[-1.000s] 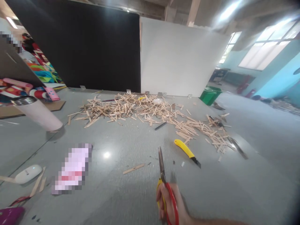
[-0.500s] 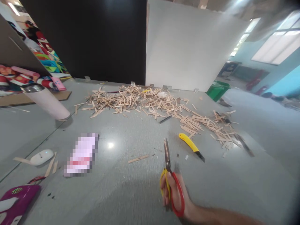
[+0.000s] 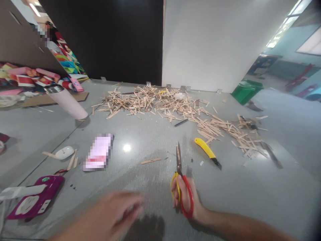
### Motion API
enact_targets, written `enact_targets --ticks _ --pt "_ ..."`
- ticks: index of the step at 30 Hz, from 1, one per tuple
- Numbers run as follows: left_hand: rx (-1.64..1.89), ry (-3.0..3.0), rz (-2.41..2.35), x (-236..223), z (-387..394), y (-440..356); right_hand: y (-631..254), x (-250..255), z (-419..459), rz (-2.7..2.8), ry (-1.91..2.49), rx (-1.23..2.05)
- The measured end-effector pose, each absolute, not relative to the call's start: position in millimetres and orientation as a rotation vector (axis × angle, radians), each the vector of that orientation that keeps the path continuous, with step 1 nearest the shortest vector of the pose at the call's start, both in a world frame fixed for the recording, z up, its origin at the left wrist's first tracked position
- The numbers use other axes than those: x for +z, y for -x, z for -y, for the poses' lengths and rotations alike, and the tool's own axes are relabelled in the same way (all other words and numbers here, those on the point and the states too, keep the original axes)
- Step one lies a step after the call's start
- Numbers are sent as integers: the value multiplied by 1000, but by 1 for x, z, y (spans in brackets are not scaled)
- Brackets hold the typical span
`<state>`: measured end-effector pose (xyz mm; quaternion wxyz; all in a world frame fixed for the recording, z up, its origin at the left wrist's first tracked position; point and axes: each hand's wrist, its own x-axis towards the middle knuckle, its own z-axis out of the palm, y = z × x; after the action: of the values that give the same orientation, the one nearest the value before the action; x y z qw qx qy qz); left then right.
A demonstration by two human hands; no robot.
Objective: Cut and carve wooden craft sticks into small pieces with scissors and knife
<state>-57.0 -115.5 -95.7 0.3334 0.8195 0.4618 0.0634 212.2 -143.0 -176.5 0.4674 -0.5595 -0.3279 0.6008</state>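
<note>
My right hand (image 3: 184, 195) is wrapped round the handles of a pair of scissors (image 3: 179, 164), one loop red and the other yellow. The blades point away from me over the table, nearly closed. At the lower left, my left hand (image 3: 122, 214) is above the table, blurred by motion. A gap shows between its thumb and curved fingers, and I see nothing in it. Between the hands and the pile lies a single wooden stick (image 3: 151, 161). To the right of the scissors is a yellow utility knife (image 3: 207, 150).
A heap of wooden sticks (image 3: 150, 100) stretches across the back and trails right. On the left are a pink tumbler (image 3: 69, 103), a phone (image 3: 99, 152), a white oval case (image 3: 64, 153) and a purple device (image 3: 41, 197). Black and white panels (image 3: 195, 43) stand behind; a green bin (image 3: 245, 92) is beyond.
My left hand has come into view from the lower left. The right hand still grips the scissors. The view has shifted, so the table's things appear farther right and slightly higher.
</note>
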Motion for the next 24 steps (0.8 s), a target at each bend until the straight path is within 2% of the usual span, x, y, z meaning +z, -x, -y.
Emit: enact_targets --ticks 5,8,14,24 --pt "26 -2362 -1353 -100 15 2 -208 -184 139 727 1436 1481" --pt "-102 -2476 -1368 -115 -13 -7 -216 -191 135 688 1407 1599" --pt "-115 -2535 -1352 -133 -18 -1 -225 -200 137 763 1199 1685" --pt "-135 -2569 -1358 -131 -11 -9 -217 -196 139 776 1310 1627"
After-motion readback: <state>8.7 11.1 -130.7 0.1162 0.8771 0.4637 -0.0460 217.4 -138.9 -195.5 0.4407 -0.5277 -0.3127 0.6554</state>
